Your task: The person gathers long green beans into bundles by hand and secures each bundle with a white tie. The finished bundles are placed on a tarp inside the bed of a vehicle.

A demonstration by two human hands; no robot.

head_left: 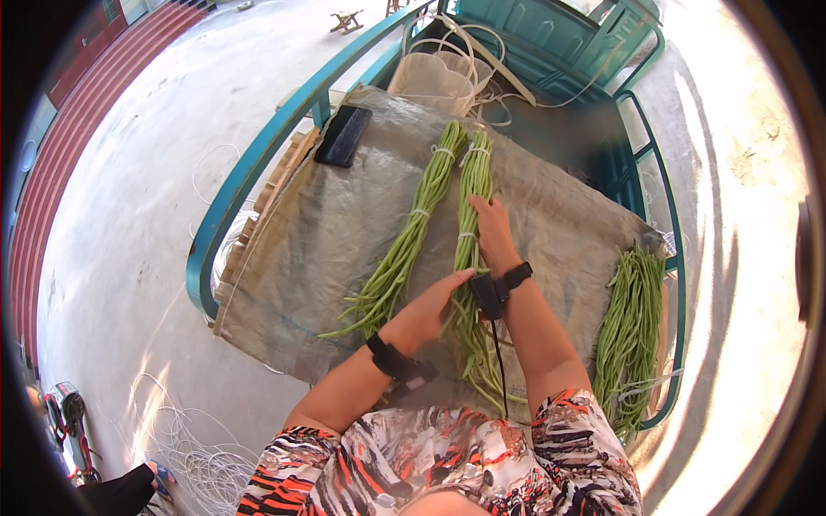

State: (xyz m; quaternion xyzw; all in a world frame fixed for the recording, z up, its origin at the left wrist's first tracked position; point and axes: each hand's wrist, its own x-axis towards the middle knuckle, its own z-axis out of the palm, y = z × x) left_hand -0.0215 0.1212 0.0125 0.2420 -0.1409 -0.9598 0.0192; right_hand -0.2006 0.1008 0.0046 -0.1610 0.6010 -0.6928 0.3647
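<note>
A tied bundle of long beans (475, 176) lies lengthwise on the covered surface in front of me, with white bands round it. My right hand (494, 230) is closed on its middle from the right side. Lower down, my left hand (434, 303) curls round the same bundle near its loose ends; part of its fingers is hidden by the beans. Just to the left rests a second banded bundle of long beans (409, 230), slanting toward me with its ends fanned out. Neither hand touches it. Both wrists wear black straps with small devices.
A grey sheet (551, 215) covers the cart bed, edged by teal rails (249, 163). A dark phone (344, 136) lies at the far left. Loose long beans (631, 327) are heaped at the right edge. Behind stands a translucent container (433, 82). White cord (194, 460) tangles on the floor.
</note>
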